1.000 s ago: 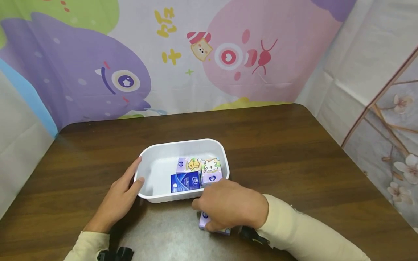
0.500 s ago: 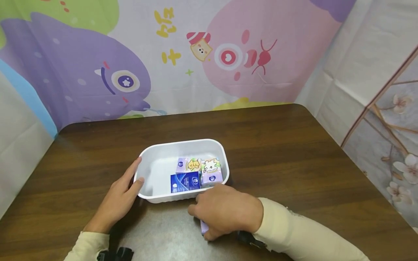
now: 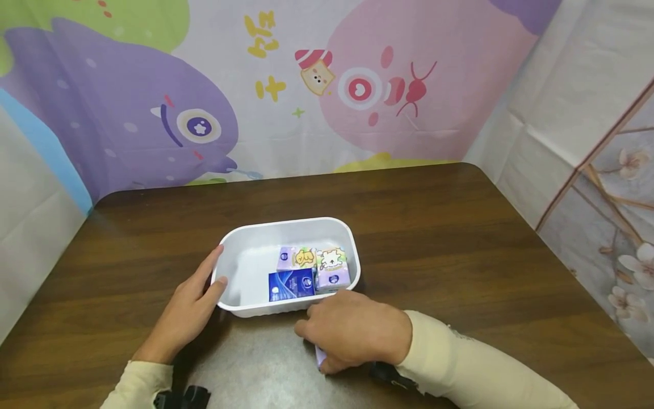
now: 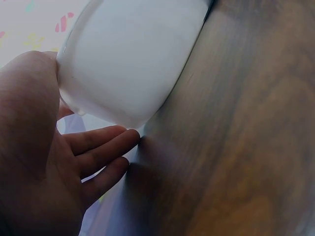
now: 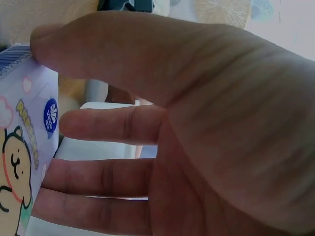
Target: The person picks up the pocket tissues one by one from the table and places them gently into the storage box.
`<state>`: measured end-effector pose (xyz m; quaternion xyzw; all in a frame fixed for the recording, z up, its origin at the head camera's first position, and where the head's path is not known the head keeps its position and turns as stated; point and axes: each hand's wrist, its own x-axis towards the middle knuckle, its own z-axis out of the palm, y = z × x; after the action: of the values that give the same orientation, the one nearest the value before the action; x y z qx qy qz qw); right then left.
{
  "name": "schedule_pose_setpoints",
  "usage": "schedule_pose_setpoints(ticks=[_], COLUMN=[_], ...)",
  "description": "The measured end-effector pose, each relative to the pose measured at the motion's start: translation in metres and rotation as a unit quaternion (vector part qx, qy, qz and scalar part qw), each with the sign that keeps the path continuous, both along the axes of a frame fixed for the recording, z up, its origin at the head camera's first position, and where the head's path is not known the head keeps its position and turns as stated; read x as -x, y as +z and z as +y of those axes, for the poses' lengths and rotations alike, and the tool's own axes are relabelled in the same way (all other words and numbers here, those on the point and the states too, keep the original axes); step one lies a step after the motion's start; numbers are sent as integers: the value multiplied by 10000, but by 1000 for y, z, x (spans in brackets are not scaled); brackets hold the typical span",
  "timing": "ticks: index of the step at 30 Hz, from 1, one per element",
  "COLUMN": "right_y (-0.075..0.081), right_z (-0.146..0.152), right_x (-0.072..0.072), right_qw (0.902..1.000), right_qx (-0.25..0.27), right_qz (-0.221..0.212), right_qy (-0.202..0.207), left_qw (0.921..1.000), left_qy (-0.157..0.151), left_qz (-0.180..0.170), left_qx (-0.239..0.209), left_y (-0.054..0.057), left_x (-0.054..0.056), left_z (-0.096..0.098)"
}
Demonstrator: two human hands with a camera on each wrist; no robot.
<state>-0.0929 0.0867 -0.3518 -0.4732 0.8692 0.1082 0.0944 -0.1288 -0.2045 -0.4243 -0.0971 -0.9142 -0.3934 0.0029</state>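
Observation:
A white plastic tray stands on the table with several tissue packs in its right part. They are a purple pack with a yellow dog, a purple pack with a white dog and a dark blue pack. My left hand touches the tray's left end, its fingers nearly straight against the outer wall. Just in front of the tray, my right hand pinches another purple tissue pack between thumb and fingertips. From the head view, the hand hides most of that pack.
The brown wooden table reaches back to a cartoon-printed cloth. White hangings border both sides, with a flower-printed panel at the right. Black wrist gear sits below the left hand.
My right hand has shifted slightly left and towards me, and now covers more of the purple tissue pack. The left hand and the tray have stayed in place.

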Motion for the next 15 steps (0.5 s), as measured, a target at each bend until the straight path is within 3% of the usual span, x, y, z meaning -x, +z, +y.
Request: schedule_pose_setpoints(ticks=[15], right_y=[-1], right_z=[0], right_x=[1], right_qw=[10000], right_qx=[63], right_qz=[-45], right_qy=[12], left_qw=[10000], left_qy=[-30], left_qz=[48], left_qx=[36], left_y=[-1], left_x=[0], left_z=[0])
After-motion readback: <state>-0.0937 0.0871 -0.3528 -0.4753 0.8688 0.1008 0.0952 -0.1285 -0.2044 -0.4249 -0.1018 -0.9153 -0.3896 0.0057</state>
